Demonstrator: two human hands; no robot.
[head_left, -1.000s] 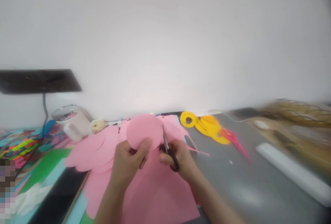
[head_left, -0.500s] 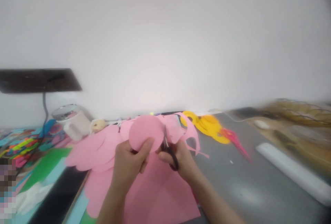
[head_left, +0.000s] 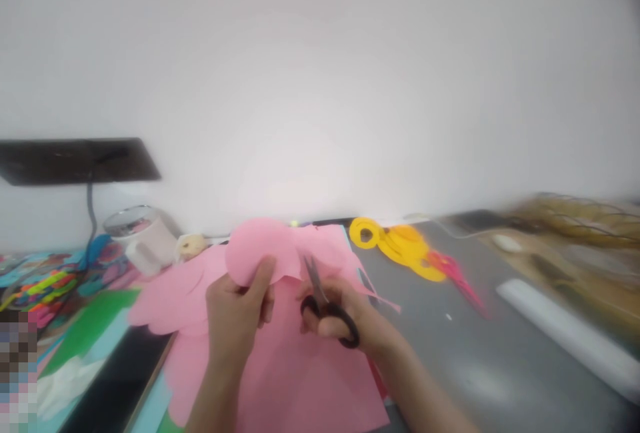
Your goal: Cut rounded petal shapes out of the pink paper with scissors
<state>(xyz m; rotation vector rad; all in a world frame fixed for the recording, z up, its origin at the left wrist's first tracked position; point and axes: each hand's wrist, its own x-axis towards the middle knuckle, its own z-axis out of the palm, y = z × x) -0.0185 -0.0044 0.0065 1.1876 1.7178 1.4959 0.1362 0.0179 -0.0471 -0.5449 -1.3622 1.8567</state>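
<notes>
Between the thumb and fingers of my left hand [head_left: 237, 316] is a piece of pink paper [head_left: 260, 240] with a rounded edge, raised above the table. My right hand [head_left: 345, 306] has its fingers in the black handles of a pair of scissors [head_left: 316, 276]. Their blades point up and to the left, close to the right side of the held paper. Whether they touch it I cannot tell. Beneath both hands lies a large pink sheet [head_left: 305, 380]. More rounded pink pieces [head_left: 170, 293] overlap one another at the left.
Yellow ring-shaped cutouts [head_left: 400, 243] and a pink pair of scissors [head_left: 457, 276] lie to the right. A white bar [head_left: 565, 336] rests farther right. At the left stand a white mug [head_left: 147, 243] and a dark flat panel [head_left: 80, 160]. A black flat object [head_left: 120, 380] lies nearer.
My left hand and the pink paper have moved left. The scissors have shifted down and slightly left, and tilt more to the left. The curved pink strip at the right has dropped lower.
</notes>
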